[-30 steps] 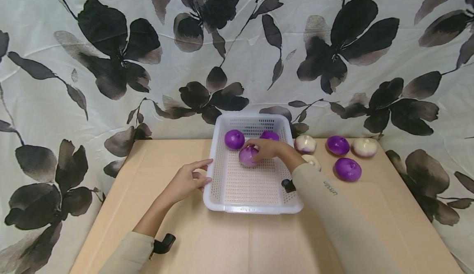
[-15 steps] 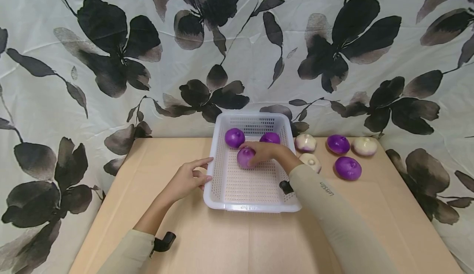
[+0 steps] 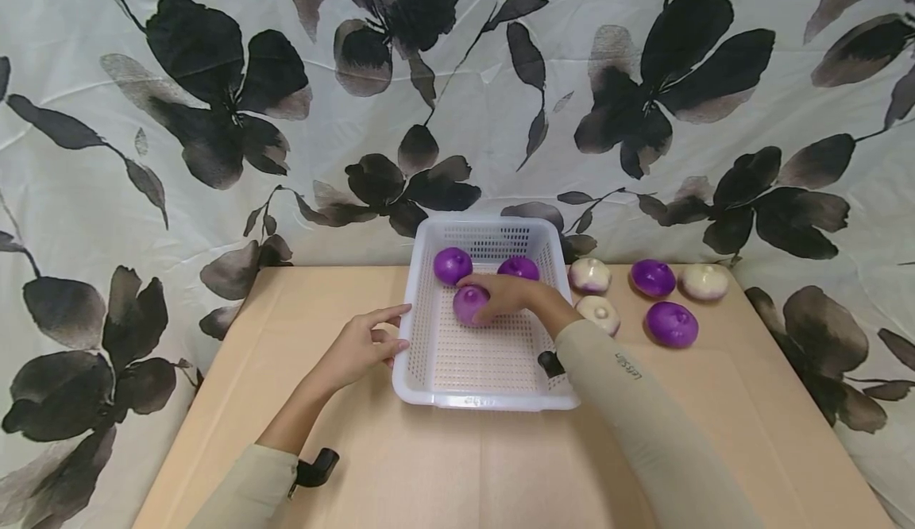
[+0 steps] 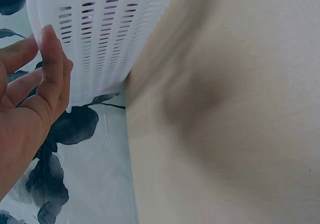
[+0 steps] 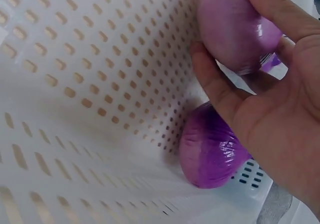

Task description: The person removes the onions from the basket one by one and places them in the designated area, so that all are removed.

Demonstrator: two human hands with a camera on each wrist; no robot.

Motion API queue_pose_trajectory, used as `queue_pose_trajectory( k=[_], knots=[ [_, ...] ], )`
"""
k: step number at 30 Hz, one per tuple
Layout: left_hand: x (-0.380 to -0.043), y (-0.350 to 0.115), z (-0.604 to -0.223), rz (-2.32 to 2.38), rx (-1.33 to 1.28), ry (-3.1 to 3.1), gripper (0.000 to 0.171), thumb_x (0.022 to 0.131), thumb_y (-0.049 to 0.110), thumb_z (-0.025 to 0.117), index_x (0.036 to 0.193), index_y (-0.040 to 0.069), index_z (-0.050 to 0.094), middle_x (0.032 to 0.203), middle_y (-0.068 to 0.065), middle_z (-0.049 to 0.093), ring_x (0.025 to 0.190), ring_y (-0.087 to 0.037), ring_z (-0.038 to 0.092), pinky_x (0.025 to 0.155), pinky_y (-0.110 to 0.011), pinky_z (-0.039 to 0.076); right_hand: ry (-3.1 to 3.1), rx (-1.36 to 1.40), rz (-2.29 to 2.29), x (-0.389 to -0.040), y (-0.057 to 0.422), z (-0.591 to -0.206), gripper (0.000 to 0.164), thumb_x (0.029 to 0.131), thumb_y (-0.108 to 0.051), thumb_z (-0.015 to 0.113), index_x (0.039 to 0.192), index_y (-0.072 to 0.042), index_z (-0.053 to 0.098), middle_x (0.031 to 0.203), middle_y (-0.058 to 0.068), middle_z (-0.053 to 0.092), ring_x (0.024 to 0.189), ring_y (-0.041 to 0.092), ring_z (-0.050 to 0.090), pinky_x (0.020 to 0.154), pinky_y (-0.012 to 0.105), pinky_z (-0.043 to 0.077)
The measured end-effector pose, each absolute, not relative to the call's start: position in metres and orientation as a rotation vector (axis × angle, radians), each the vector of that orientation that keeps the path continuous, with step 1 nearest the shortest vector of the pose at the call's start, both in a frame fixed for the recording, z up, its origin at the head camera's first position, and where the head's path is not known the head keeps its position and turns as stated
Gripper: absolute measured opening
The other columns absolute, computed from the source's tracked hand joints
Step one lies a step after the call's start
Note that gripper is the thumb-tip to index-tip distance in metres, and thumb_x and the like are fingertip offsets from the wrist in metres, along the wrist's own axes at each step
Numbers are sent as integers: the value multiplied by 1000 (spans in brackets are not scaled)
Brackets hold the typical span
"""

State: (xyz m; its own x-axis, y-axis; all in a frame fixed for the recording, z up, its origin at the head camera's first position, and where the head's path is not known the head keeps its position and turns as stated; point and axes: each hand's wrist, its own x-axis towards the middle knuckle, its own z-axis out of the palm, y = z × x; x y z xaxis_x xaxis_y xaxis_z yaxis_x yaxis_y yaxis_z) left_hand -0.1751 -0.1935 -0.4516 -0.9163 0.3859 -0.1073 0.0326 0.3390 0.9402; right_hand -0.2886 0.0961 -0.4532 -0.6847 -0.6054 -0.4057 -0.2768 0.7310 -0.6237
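Observation:
My right hand (image 3: 503,295) holds a pale purple onion (image 3: 470,306) inside the white perforated basket (image 3: 486,403). In the right wrist view, thumb and fingers curl around this onion (image 5: 232,24), and a darker purple onion (image 5: 207,149) sits just below the hand. Two more purple onions rest at the basket's far end, one at the left (image 3: 453,266) and one at the right (image 3: 519,268), partly behind my right hand. My left hand (image 3: 360,346) grips the basket's left rim. From the left wrist, its fingers (image 4: 52,59) show against the slotted outer wall.
Right of the basket, on the wooden table (image 3: 429,465), lie several onions: a pale one (image 3: 589,276), another pale one (image 3: 599,314) by my sleeve, two purple ones (image 3: 652,279) and a third pale one (image 3: 704,283). A floral cloth (image 3: 500,116) hangs behind.
My right hand has shifted slightly left inside the basket with the pale purple onion, which has turned so its tip shows on top. My left hand has stayed at the rim.

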Motion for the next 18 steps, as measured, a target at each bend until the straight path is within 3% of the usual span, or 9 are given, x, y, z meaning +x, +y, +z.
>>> queue_pose_trajectory(
  k=[6,13,18],
  knots=[
    [-174,-193,-450,1599,368,2296,61,87,5,69,143,8,45,125,-21,52,73,-17,67,67,-49,60,2335,-721,-754,-289,99,-445,80,79,-28,77,148,-28,36,147,8,44,134,29,45,111,47,41],
    [-173,-193,-448,1604,365,2289,61,87,5,68,144,6,44,126,-22,52,72,-16,67,64,-40,61,2354,-798,-772,-284,107,-427,77,81,-27,77,147,-23,39,149,8,42,133,28,46,111,46,41],
    [-173,-192,-448,1598,380,2291,61,88,4,68,144,5,44,126,-22,52,71,-17,67,65,-44,60,2395,-835,-797,-278,115,-411,77,77,-22,80,145,-22,43,144,7,46,128,27,49,107,45,44]
  ],
)
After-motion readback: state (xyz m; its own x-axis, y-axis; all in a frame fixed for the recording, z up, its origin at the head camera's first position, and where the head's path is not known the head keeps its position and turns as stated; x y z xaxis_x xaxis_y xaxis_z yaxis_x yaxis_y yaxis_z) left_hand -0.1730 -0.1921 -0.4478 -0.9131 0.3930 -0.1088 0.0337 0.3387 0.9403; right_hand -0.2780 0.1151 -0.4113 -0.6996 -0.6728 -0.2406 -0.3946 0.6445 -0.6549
